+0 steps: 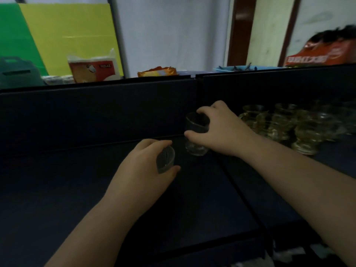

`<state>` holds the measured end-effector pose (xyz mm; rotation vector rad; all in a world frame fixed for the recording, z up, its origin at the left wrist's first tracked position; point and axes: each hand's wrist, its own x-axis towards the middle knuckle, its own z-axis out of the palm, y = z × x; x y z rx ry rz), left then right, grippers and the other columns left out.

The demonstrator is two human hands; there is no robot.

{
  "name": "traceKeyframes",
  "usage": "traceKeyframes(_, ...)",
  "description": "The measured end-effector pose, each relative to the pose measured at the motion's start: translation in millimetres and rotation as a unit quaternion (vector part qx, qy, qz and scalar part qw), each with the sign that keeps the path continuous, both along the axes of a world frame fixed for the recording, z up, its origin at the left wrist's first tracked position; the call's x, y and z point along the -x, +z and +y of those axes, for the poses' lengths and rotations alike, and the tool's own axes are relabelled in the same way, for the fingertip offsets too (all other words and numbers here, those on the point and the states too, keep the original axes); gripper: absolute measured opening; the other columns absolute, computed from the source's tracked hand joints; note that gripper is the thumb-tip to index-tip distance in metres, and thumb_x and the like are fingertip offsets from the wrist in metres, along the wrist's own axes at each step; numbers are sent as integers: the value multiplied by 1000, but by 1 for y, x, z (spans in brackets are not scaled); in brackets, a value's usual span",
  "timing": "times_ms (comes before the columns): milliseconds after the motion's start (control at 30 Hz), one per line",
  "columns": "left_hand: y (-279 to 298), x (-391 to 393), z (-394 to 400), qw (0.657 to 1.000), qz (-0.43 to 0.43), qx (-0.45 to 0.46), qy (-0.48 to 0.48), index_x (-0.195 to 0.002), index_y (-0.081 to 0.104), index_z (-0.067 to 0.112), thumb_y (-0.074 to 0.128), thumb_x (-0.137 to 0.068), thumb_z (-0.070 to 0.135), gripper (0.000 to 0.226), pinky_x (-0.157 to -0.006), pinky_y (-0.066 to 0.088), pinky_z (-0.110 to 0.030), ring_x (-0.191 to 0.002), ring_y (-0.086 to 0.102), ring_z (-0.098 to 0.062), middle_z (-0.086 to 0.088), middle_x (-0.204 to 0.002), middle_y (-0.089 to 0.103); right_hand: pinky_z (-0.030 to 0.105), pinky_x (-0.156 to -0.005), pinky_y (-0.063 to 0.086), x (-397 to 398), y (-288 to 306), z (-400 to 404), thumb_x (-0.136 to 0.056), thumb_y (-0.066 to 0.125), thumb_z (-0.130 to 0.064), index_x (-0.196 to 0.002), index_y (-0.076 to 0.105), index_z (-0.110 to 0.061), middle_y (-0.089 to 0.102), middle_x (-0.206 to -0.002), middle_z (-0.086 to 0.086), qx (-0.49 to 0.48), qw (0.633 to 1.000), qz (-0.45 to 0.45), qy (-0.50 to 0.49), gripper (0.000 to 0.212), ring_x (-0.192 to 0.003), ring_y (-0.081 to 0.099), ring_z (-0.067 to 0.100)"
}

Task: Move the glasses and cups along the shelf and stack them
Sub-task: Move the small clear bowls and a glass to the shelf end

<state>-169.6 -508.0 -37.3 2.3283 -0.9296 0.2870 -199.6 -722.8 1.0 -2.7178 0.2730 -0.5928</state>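
On the dark shelf (77, 180) my right hand (221, 130) grips a clear tall glass (195, 139), which looks like two glasses nested one in the other, standing upright near the shelf's middle seam. My left hand (146, 166) holds a small clear ribbed glass (165, 159), tilted, just to the left and nearer to me. To the right stands a cluster of several yellowish glass cups (285, 126), some stacked.
A black back panel (96, 112) rises behind the shelf. On top of it lie a tissue pack (92, 70), a snack bag (157, 72), a blue tray (240, 68) and an orange box (323, 54). The left part of the shelf is bare.
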Motion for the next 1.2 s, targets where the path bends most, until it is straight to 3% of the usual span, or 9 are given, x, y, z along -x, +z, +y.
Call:
traceKeyframes(200, -2, 29, -23, 996, -35, 20, -78, -136, 43, 46, 70, -78, 50, 63, -85, 40, -17, -109, 44, 4, 32, -125, 37, 25, -91, 42, 95, -6, -14, -70, 62, -72, -140, 50, -28, 48, -120, -10, 17, 998, -54, -41, 84, -109, 51, 7)
traceKeyframes(400, 10, 64, -79, 984, -55, 35, -166, -135, 44, 48, 68, -79, 52, 61, -86, 42, -17, -108, 44, 5, 34, -124, 37, 11, -78, 37, 174, -16, -50, -70, 65, -71, -140, 48, -33, 45, -113, -19, 6, 991, -87, -100, 81, -98, 45, -4)
traceKeyframes(700, 3, 145, -202, 969, -49, 35, -239, -136, 43, 45, 68, -80, 51, 62, -88, 43, -18, -111, 44, 6, 33, -125, 37, 22, -84, 46, 278, -22, -148, -66, 57, -76, -138, 50, -31, 44, -113, -21, -8, 977, -129, -167, 86, -98, 49, -1)
traceKeyframes(833, 1, 178, -261, 970, -31, 33, -238, -138, 43, 45, 67, -80, 52, 63, -93, 44, -21, -114, 42, 6, 32, -129, 37, 22, -86, 44, 317, -24, -206, -65, 57, -77, -139, 51, -30, 44, -113, -22, -9, 975, -124, -183, 88, -99, 49, -2)
traceKeyframes(1033, -2, 217, -339, 976, -34, 34, -213, -137, 43, 45, 69, -78, 52, 65, -83, 34, -9, -111, 40, 10, 34, -124, 36, 26, -86, 46, 357, -20, -294, -64, 57, -77, -138, 52, -29, 45, -112, -20, -12, 975, -124, -186, 89, -98, 49, 0)
traceKeyframes(1200, -3, 235, -389, 980, -21, 36, -192, -136, 45, 46, 69, -77, 52, 64, -89, 40, -17, -112, 43, 6, 33, -124, 37, 25, -85, 45, 368, -14, -355, -64, 57, -76, -139, 51, -30, 46, -114, -19, -17, 977, -127, -171, 88, -98, 49, -2)
